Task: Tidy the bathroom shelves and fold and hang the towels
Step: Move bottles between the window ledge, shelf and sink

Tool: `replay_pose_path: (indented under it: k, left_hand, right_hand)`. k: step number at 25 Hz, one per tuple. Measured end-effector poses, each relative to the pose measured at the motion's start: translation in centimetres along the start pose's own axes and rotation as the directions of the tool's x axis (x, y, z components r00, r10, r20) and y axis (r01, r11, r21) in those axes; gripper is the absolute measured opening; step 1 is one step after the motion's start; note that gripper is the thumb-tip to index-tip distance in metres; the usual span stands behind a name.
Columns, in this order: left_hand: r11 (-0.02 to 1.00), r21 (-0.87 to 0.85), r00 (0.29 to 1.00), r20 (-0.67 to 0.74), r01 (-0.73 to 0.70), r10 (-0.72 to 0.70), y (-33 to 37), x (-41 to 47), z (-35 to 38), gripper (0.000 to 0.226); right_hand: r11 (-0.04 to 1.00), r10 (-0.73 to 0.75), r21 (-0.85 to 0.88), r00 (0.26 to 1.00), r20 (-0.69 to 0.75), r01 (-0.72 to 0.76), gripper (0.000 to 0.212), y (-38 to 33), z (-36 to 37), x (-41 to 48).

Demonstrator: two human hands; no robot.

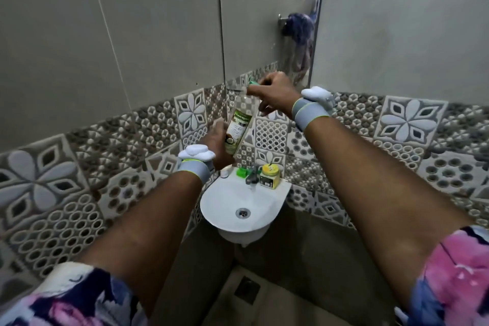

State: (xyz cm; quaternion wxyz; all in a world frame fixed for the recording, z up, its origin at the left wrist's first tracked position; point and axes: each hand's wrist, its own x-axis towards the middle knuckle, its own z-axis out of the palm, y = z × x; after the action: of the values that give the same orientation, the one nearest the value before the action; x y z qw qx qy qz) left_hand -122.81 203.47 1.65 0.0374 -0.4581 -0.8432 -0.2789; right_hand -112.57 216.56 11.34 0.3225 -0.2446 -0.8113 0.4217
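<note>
While tilted above sink (225, 201), found clear bottle (239, 124) gripped round lower body by left hand (215, 145), green cap (254, 83) pinched by curled fingers of right hand (275, 95).

Left hand (217, 141) and right hand (275, 95) raised, gripping.

Soft, even indoor light fills the bathroom, brightest on the white basin (219, 198); the floor (277, 304) beneath it lies in shadow. Wide-angle distortion bends the patterned tiles (66, 193) at left and right edges, and detail is slightly soft throughout.
</note>
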Motion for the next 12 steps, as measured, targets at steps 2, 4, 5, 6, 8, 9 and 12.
replay_pose_path:
  k: [2,4,5,6,8,9,12]
  left_hand:
    - [1.0,-0.003,1.0,0.01,0.005,-0.005,-0.9,1.5,1.2,0.071]
    - [0.998,0.058,0.998,0.058,0.019,-0.023,-2.0,3.4,2.5,0.064]
    - [0.995,0.092,0.997,0.076,0.027,-0.034,-2.8,4.3,3.3,0.057]
    - [0.992,0.122,0.994,0.096,0.038,-0.049,-3.7,5.5,4.2,0.049]
    - [0.98,0.194,0.988,0.129,0.054,-0.08,-5.4,7.4,5.5,0.032]
    - [0.97,0.234,0.983,0.154,0.059,-0.097,-6.1,8.4,6.1,0.027]
    - [0.95,0.309,0.97,0.214,0.05,-0.12,-7.9,11.3,8.1,0.034]
  right_hand:
    - [0.998,-0.008,-0.069,1.0,-0.023,0.006,0.026,1.4,0.4,1.2]
    - [0.983,-0.02,-0.183,0.999,-0.036,0.013,0.029,3.7,1.2,3.1]
    - [0.969,-0.022,-0.248,0.999,-0.038,0.012,0.031,5.0,1.6,3.9]
    - [0.954,-0.023,-0.299,0.999,-0.042,0.009,0.034,6.5,2.2,5.2]
    - [0.935,-0.019,-0.355,0.997,-0.069,-0.007,0.04,8.8,3.2,7.5]
    - [0.929,-0.018,-0.37,0.996,-0.085,-0.015,0.041,9.7,3.5,8.4]
    - [0.892,0.005,-0.449,0.996,-0.093,-0.047,0.042,12.6,3.7,11.2]
